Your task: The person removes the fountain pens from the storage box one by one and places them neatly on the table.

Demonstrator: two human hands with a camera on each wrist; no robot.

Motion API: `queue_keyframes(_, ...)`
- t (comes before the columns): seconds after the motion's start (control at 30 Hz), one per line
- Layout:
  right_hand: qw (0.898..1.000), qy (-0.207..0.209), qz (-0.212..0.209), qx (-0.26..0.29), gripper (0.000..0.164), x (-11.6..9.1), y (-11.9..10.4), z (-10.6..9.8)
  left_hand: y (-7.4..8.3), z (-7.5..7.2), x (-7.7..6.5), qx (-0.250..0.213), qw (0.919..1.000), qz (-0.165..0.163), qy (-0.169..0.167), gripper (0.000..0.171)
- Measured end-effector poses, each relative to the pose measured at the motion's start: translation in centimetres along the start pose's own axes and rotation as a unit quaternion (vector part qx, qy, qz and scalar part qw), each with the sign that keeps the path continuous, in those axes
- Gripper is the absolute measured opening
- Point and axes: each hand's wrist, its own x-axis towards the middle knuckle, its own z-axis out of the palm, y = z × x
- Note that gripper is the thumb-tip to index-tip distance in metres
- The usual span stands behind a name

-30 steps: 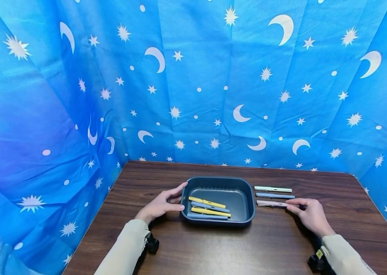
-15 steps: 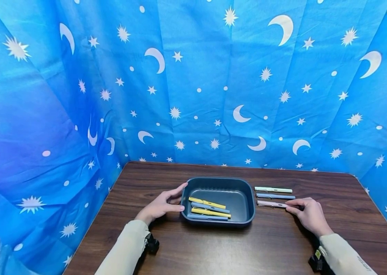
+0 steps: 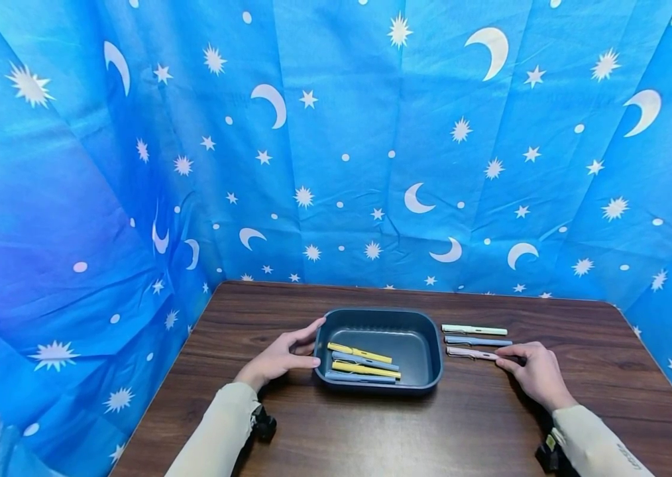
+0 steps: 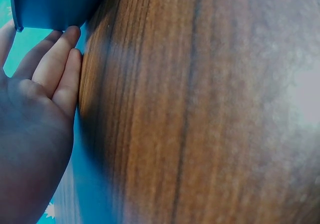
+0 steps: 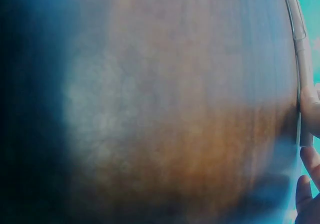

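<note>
The right hand (image 3: pixel 535 372) pinches the pale-pink clip pen (image 3: pixel 470 354), seemingly near its barrel end; a level lift should suit, the left hand (image 3: pixel 275 358) touching the rectangular tray (image 3: pixel 379 391) with extended fingers.

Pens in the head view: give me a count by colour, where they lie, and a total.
Yellow pens: 2, both in the tray
Blue pens: 3, two in the tray and one on the table
Pale green pen: 1, on the table
Pale pink pen: 1, right of the tray, pinched by the right hand
Total: 7
</note>
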Motion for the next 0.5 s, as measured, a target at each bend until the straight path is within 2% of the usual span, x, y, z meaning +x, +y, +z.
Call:
queue_keyframes(0.23, 1.000, 0.002, -0.021, -0.003, 0.012, 0.19, 0.09, 0.01, -0.06, 0.04, 0.08, -0.001, 1.0000, -0.001, -0.001, 0.079)
queue_keyframes(0.5, 1.000, -0.014, -0.015, 0.000, 0.011, 0.45, 0.15, -0.15, -0.09, -0.02, 0.10, -0.001, 1.0000, 0.001, -0.001, 0.079)
